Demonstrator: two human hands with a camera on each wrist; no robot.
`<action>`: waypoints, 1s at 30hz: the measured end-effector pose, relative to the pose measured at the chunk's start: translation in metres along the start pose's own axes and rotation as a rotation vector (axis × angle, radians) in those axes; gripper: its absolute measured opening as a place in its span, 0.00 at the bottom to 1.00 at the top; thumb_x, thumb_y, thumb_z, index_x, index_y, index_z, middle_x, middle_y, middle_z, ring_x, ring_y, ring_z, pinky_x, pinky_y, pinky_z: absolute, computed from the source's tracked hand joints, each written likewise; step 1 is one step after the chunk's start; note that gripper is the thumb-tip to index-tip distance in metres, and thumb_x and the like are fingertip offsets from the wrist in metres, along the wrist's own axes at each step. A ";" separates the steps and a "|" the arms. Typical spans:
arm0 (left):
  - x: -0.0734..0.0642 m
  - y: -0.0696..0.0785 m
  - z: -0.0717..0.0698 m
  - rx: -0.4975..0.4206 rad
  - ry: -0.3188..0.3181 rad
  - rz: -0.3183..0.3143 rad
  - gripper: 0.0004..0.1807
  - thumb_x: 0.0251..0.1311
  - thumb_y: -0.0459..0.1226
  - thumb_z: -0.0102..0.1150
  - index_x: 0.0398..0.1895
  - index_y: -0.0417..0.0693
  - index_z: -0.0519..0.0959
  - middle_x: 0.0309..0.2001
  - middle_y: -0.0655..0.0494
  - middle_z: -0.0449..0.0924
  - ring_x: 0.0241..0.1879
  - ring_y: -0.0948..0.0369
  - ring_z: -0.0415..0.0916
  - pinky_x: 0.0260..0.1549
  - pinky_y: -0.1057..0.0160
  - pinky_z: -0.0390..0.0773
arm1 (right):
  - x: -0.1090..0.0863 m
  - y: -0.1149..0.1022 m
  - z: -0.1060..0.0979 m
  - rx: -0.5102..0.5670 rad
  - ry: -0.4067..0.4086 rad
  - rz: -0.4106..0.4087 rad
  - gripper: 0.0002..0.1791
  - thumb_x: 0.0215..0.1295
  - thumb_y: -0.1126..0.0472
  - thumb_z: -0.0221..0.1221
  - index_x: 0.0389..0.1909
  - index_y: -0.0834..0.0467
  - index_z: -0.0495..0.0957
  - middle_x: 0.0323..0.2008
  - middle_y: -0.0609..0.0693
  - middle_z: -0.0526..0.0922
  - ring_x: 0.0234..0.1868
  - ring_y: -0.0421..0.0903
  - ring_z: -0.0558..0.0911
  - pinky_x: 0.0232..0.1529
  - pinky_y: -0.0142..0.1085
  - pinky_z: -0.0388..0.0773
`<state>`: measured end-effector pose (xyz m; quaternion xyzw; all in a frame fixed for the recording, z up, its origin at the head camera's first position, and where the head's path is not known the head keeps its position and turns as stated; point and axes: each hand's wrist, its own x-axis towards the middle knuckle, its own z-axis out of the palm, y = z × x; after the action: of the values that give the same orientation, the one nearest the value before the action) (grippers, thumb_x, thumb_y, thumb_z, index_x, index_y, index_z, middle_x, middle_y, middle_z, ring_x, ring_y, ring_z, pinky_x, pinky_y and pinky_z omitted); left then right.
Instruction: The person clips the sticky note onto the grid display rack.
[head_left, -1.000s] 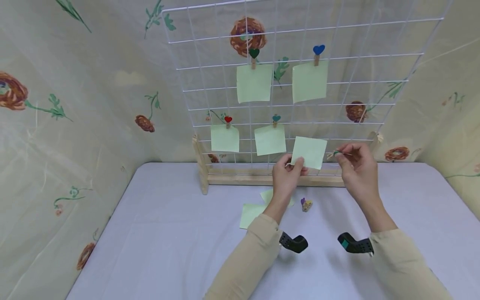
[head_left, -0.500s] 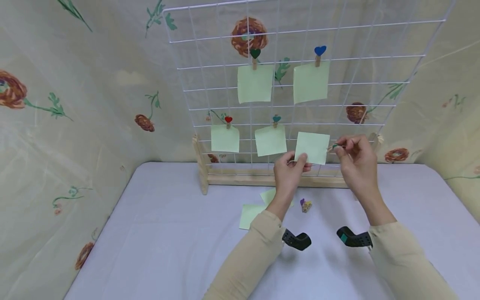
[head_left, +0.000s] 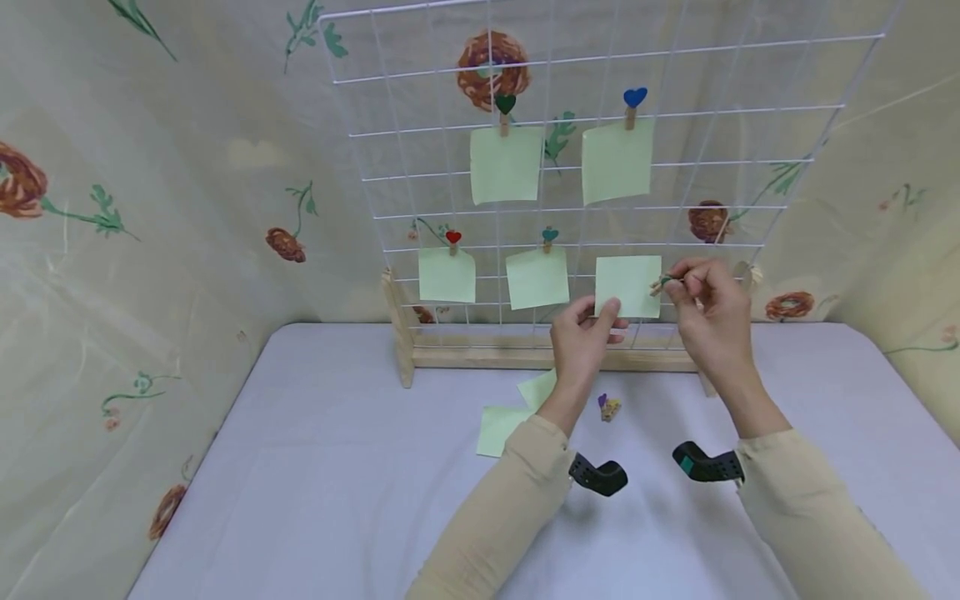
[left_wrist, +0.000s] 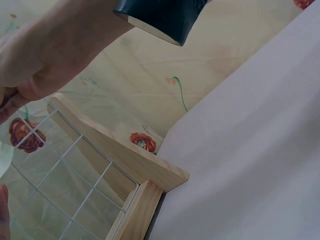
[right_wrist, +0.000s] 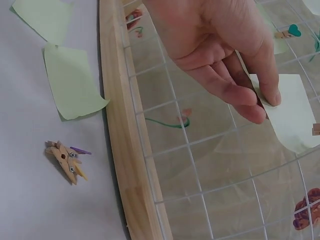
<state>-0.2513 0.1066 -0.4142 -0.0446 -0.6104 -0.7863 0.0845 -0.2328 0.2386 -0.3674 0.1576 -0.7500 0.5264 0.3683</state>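
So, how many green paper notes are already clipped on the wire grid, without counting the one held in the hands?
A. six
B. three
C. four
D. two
C: four notes hang from heart clips on the wire grid, two on the upper row and two lower, while the left hand holds a fifth note against it.

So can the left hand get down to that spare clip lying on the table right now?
Probably not yet: the left hand pinches the note against the grid. The way to the clip looks free.
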 end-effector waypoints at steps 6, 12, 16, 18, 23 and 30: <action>0.003 0.004 -0.001 0.087 0.011 -0.002 0.09 0.59 0.42 0.62 0.35 0.46 0.82 0.26 0.49 0.85 0.27 0.51 0.84 0.25 0.63 0.83 | 0.005 0.000 0.000 -0.047 -0.009 -0.026 0.16 0.59 0.78 0.56 0.22 0.72 0.57 0.36 0.44 0.75 0.38 0.37 0.75 0.38 0.19 0.71; 0.004 0.006 0.000 0.125 0.025 -0.006 0.10 0.59 0.45 0.61 0.35 0.48 0.83 0.24 0.51 0.85 0.27 0.50 0.84 0.22 0.69 0.80 | 0.011 -0.022 0.001 -0.058 -0.029 -0.063 0.18 0.57 0.81 0.55 0.19 0.72 0.55 0.35 0.56 0.75 0.38 0.39 0.74 0.36 0.19 0.69; 0.005 0.007 0.000 0.135 0.027 0.002 0.10 0.60 0.45 0.60 0.35 0.49 0.83 0.23 0.52 0.85 0.27 0.48 0.84 0.22 0.69 0.80 | 0.014 -0.029 0.001 -0.079 -0.030 -0.074 0.18 0.58 0.80 0.55 0.19 0.71 0.54 0.36 0.57 0.75 0.37 0.39 0.73 0.34 0.20 0.66; 0.006 0.007 0.000 0.134 0.029 0.008 0.10 0.60 0.45 0.60 0.34 0.49 0.83 0.23 0.52 0.85 0.27 0.48 0.84 0.21 0.69 0.80 | 0.016 -0.028 0.001 -0.083 -0.026 -0.075 0.18 0.58 0.80 0.54 0.19 0.71 0.54 0.35 0.56 0.75 0.37 0.38 0.73 0.34 0.21 0.66; 0.007 0.009 0.000 0.127 0.035 0.008 0.09 0.59 0.45 0.61 0.34 0.49 0.83 0.23 0.52 0.85 0.24 0.54 0.84 0.21 0.68 0.80 | 0.019 -0.028 0.002 -0.101 -0.025 -0.084 0.19 0.58 0.79 0.55 0.19 0.71 0.54 0.36 0.53 0.75 0.37 0.36 0.74 0.34 0.21 0.65; 0.009 0.013 0.000 0.149 0.032 -0.005 0.10 0.60 0.45 0.61 0.35 0.50 0.83 0.24 0.51 0.85 0.18 0.66 0.79 0.20 0.68 0.79 | 0.026 -0.029 0.008 -0.125 -0.017 -0.117 0.18 0.58 0.79 0.56 0.19 0.71 0.55 0.36 0.61 0.77 0.37 0.36 0.75 0.34 0.20 0.66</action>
<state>-0.2572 0.1025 -0.4002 -0.0242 -0.6659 -0.7395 0.0954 -0.2355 0.2242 -0.3305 0.1824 -0.7740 0.4548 0.4010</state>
